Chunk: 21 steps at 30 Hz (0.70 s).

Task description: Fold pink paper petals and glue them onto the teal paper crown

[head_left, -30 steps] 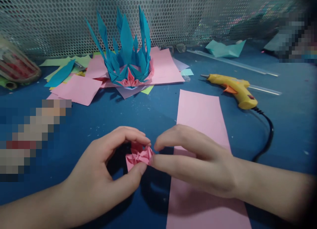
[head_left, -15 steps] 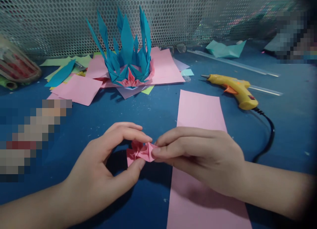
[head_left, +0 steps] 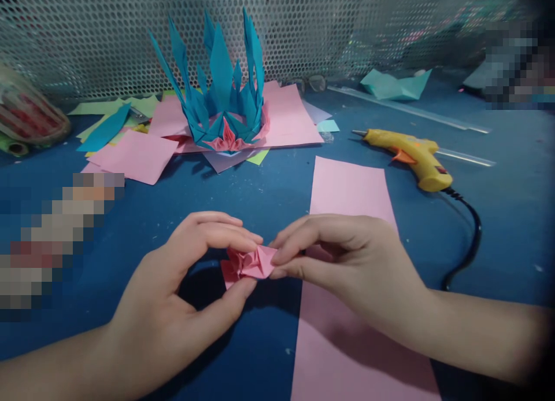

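Observation:
A small piece of folded pink origami paper [head_left: 249, 263] is held between both hands above the blue table. My left hand [head_left: 186, 291] grips its left side, thumb below and fingers curled over the top. From the right, my right hand [head_left: 342, 262] pinches its right corner between thumb and fingertips. Under my right hand lies a long pink paper strip [head_left: 347, 187]. Beyond my hands stands a blue folded-paper crown [head_left: 223, 71] with a pink folded piece [head_left: 229, 138] at its front.
A yellow glue gun [head_left: 407, 152] with a black cord lies at the right, near clear glue sticks [head_left: 411, 109]. A teal folded paper [head_left: 394, 84] sits behind. Pink sheets [head_left: 139, 152] and a clear container [head_left: 32, 109] are at the left. A perforated metal panel [head_left: 108, 36] closes off the back.
My right hand's fingers have shifted on the pink folded paper, the thumb now showing below its right corner. The paper has turned slightly. My left hand has moved a little up and left.

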Tool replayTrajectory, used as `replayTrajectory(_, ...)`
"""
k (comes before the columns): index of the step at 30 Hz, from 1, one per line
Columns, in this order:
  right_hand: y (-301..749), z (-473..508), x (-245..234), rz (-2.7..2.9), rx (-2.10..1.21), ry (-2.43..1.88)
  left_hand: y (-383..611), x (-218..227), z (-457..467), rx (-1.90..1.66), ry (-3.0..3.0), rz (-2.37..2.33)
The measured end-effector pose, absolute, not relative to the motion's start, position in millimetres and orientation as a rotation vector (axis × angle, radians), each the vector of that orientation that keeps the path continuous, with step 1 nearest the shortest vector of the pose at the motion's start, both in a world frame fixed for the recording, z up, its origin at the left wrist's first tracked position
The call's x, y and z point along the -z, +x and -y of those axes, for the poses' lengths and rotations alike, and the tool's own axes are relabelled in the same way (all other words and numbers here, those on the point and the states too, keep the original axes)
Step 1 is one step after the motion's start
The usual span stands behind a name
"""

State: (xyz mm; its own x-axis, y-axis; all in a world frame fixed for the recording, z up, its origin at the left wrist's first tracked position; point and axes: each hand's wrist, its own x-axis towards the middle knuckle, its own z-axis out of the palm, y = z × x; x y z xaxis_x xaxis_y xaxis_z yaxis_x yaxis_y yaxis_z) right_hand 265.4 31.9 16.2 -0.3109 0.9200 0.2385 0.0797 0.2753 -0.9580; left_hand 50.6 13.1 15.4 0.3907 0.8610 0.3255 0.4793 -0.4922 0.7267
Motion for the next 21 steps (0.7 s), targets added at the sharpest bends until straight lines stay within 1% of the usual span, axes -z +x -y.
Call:
replayTrajectory(2, 266.1, -31.6, -16.0, 1.634, -1.158, -0.918, 51.4, -15.5, -13.1, -0.939, 2.135, -1.154)
replayTrajectory(8, 270.8, -28.8, -14.4, 1.798, -0.924, -0.817, 53.0, -16.1, -13.6, -0.938, 2.086, -1.179)
replayTrajectory(15, 268.9, -24.7, -13.4, 1.862, -0.834, -0.924, 52.0, -18.4, -11.8, -0.937, 2.122, -1.170)
replayTrajectory(21, 271.0, -21.5, -16.0, 1.971, -0.603, -0.926, 53.8, -16.6, -11.6, -0.950, 2.170, -1.190)
